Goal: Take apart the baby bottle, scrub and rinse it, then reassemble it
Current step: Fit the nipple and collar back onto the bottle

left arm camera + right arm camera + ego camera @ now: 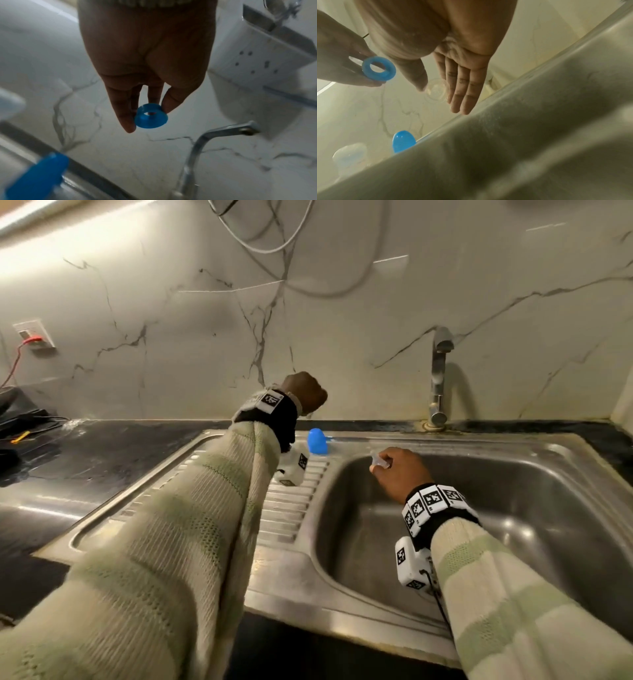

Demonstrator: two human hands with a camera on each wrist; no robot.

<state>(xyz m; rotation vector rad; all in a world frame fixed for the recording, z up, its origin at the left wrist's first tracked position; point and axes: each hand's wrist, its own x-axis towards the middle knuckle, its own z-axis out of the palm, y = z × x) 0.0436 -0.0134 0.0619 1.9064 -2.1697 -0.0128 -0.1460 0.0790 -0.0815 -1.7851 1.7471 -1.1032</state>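
My left hand (306, 393) is raised in front of the marble wall, above the back of the drainboard. It pinches a blue screw ring (150, 117) between thumb and fingertips. My right hand (394, 470) hovers over the left rim of the sink basin (479, 508) and pinches a clear silicone nipple (435, 88) between thumb and fingers. The blue cap (317, 441) stands on the drainboard's back edge. In the right wrist view a whitish bottle body (349, 155) stands beside the cap (404, 140); in the head view my left arm hides it.
A steel faucet (440, 378) rises behind the basin, spout turned toward it. The ribbed drainboard (287, 508) lies left of the basin, then black countertop (85, 467). A wall socket with a red cable (34, 337) is far left. Cables hang overhead.
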